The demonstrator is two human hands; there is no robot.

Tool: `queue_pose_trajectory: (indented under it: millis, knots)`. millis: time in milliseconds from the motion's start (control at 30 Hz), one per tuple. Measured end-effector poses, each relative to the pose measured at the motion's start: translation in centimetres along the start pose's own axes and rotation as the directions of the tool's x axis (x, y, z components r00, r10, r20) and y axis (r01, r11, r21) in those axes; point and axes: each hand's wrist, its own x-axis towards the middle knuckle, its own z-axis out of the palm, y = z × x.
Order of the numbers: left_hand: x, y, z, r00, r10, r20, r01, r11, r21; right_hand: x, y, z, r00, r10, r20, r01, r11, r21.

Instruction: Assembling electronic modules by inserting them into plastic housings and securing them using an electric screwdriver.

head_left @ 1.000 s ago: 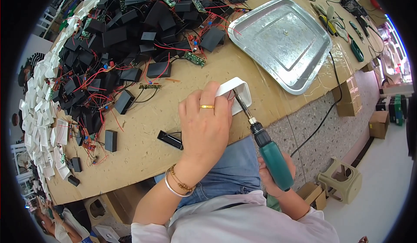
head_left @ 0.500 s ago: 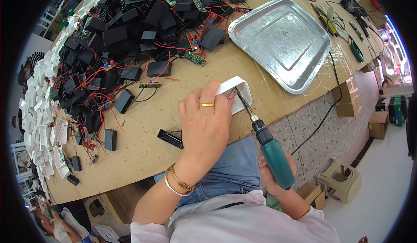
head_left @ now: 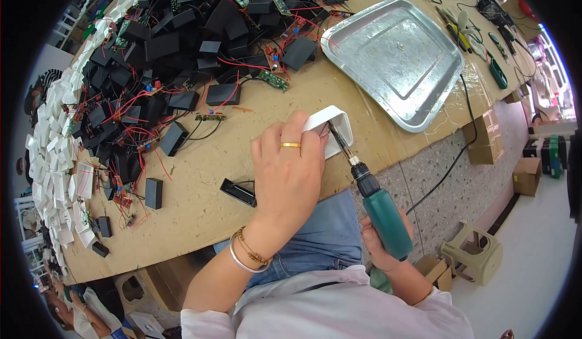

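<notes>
Pinching left hand [head_left: 288,175]: open white plastic box [head_left: 320,117].
Right hand [head_left: 376,250]: we're curling fingers round a long green tool [head_left: 386,219].

Counter [head_left: 200,218]: brown top, worn and specked, with clear tape [head_left: 464,99] toward its right edge.
Bearing: one large heap of black cases [head_left: 160,48], mixed with circuit boards [head_left: 274,79] and red wires [head_left: 235,64]; one bank of white shells [head_left: 51,175], along the left end; one open black case [head_left: 238,192], lying apart toward the near edge; one shallow metal tray [head_left: 376,54]; beyond it, yellow-handled pliers [head_left: 459,36] and one green-handled tool [head_left: 498,73].
</notes>
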Motion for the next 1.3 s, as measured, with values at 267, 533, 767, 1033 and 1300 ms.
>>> queue_pose_trajectory:
  millis: [267,533,767,1033,1300]
  knots:
    - [0.2,0.08,-0.18,1.0,0.005,0.02,-0.005,1.0,-0.004,-0.06,-0.37,0.15,0.993,0.112,-0.04,-0.105,0.984,0.145]
    - [-0.13,-0.16,0.08,0.999,0.015,0.033,-0.014,0.999,-0.032,0.03,-0.59,-0.04,0.99,0.141,-0.007,-0.139,0.981,0.133]
    - [-0.17,-0.15,0.12,0.999,0.01,0.033,-0.009,0.999,-0.032,-0.16,-0.54,0.19,0.982,0.187,-0.031,-0.176,0.962,0.208]
    - [0.03,-0.02,0.07,1.0,-0.002,0.008,0.002,1.0,-0.017,-0.26,-0.52,-0.29,0.981,0.192,0.002,-0.189,0.965,0.181]
    - [-0.04,-0.08,0.23,1.0,0.005,0.016,-0.005,1.0,-0.01,-0.2,-0.13,-0.36,0.994,0.11,0.026,-0.113,0.989,0.101]
